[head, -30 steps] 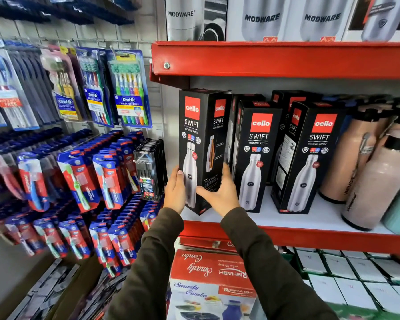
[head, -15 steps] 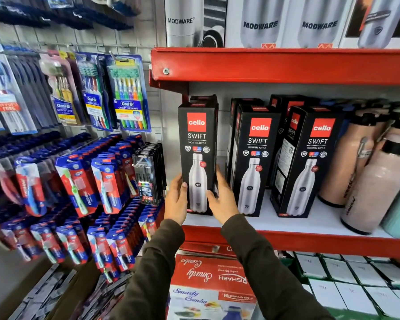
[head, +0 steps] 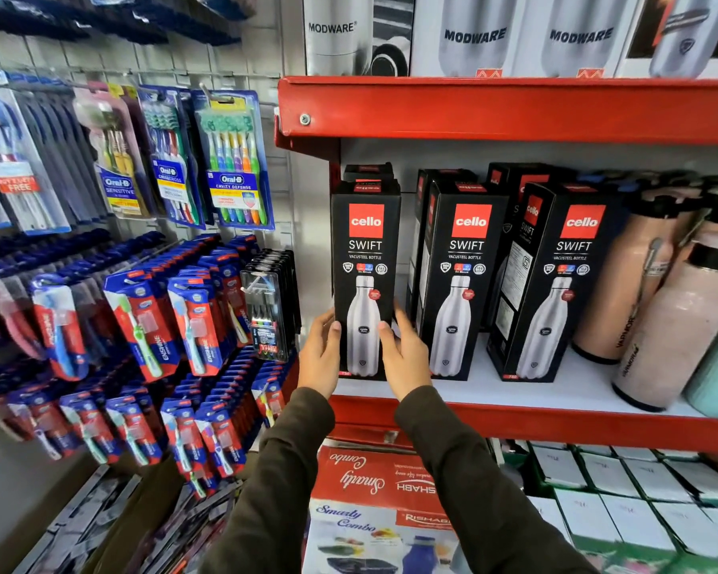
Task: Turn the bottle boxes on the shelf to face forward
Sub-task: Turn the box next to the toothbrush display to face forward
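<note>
- The leftmost Cello Swift box (head: 365, 258), angled a second ago, is now facing forward, standing mid-frame on the red shelf (head: 556, 422).
- The left hand (head: 320, 360) and right hand (head: 407, 360) are still flanking it, fingers (head: 403, 321) grasping its lower sides.

1. Black boxes (head: 365, 279) on the red shelf (head: 556, 426): "cello SWIFT VACUSTEEL BOTTLE".
2. White boxes (head: 473, 35) above that shelf: "MODWARE".
3. Toothbrush packs (head: 235, 159) left of it: "Oral-B CAVITY DEFENSE", "Oral-B SENSITIVE".
4. Carton (head: 369, 511) below it: "Smarty Combo".

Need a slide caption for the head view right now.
Left hand and right hand hold the leftmost box, front facing forward, on the red shelf.
</note>
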`<state>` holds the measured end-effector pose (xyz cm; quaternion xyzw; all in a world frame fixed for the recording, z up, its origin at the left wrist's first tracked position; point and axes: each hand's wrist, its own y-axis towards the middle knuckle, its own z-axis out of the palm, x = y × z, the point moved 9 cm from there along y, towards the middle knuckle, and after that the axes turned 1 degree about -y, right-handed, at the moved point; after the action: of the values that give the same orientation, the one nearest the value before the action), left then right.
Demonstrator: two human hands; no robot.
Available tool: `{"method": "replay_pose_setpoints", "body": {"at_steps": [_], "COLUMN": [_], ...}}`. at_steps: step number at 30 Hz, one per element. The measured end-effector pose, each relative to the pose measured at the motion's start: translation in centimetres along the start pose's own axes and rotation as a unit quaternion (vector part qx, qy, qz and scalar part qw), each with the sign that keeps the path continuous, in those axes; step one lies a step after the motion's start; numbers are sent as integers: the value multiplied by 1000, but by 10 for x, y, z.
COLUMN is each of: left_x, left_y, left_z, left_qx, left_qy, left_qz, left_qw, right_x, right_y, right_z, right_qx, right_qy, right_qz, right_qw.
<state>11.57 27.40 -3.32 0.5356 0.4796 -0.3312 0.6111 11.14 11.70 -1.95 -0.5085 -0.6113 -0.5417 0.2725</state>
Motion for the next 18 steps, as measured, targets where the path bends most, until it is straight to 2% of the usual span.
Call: {"method": "replay_pose_setpoints", "body": {"at_steps": [10,18], "left_x": [5,-9], "left_y": [-27,-52], "left_z": [-13,-26], "left_qx": [4,-44], "left_qy": [-60,-73], "left_qz": [-41,-19], "left_qw": [997,996], "right_x": [10,19], "right_y": [-27,-49], "right_z": [-15,-26], "right_qx": [-3,-15], "right_qy": [51,78], "right_qz": [12,-2], "right_qw": [999,997]}}
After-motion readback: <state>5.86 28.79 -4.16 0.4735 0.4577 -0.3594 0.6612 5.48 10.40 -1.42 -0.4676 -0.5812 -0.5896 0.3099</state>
